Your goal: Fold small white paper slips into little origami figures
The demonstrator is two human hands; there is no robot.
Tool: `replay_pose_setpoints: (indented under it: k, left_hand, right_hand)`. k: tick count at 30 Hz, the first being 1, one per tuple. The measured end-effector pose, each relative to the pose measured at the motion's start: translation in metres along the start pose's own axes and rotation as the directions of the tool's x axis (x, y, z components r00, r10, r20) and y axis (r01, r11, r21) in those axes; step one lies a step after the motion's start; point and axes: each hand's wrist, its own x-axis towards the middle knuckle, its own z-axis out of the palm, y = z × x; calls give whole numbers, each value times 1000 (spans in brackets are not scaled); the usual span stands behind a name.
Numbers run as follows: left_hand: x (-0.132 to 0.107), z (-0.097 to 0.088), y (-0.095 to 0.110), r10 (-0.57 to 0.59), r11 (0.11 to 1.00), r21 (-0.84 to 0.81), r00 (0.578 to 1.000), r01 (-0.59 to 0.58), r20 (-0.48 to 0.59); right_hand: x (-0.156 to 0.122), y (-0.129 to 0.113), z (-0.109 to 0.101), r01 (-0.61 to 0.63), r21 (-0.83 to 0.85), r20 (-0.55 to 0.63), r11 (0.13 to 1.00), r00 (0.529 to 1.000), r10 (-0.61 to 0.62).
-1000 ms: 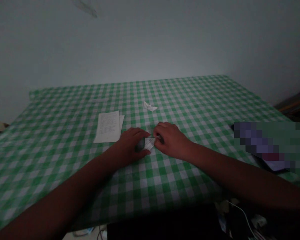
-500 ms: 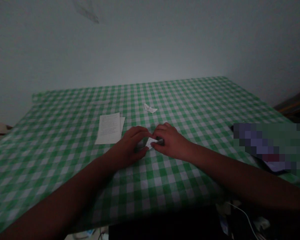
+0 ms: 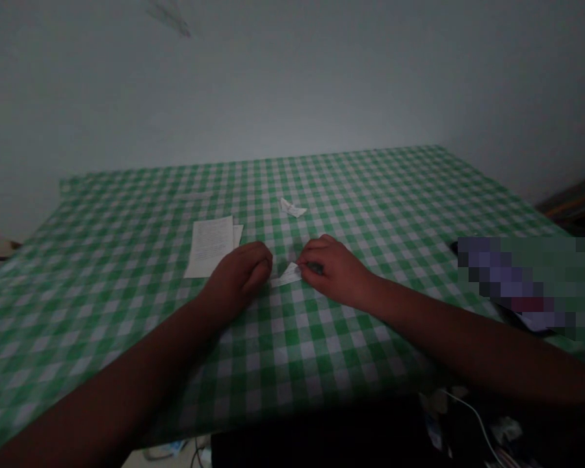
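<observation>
A small folded piece of white paper [image 3: 287,275] lies at the middle of the table, between my two hands. My right hand [image 3: 335,270] is closed, thumb and fingertips pinching the paper's right corner. At the paper's left end is my left hand [image 3: 241,272], its fingers curled in and the thumb against them. What those fingers hold, if anything, is hidden, and I cannot tell whether they touch the paper.
Left of my hands lie printed sheets [image 3: 210,246], one partly over another. A crumpled paper strip [image 3: 292,208] sits farther back. At right is a dark-edged device with a blurred screen [image 3: 511,279]. A green checked cloth [image 3: 370,195] covers the table, which meets a wall [image 3: 292,84].
My left hand has drawn a little left and its fingers have curled in. The paper now shows a slanted, pointed shape; my right hand stays nearly in place, still pinching it.
</observation>
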Motion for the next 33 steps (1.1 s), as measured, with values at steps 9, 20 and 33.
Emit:
replay_pose_setpoints:
  k: [9, 20, 33]
  left_hand:
    - [-1, 6, -2, 46, 998, 41, 993, -51, 105]
    - [0, 12, -7, 17, 996, 79, 992, -28, 128]
    - [2, 12, -9, -47, 993, 111, 989, 32, 138]
  right_hand:
    - [-1, -1, -2, -97, -4, -8, 995, 995, 97]
    - [0, 0, -2, -120, 7, -31, 993, 992, 121]
    - [-1, -2, 1, -84, 1, -62, 996, 995, 84]
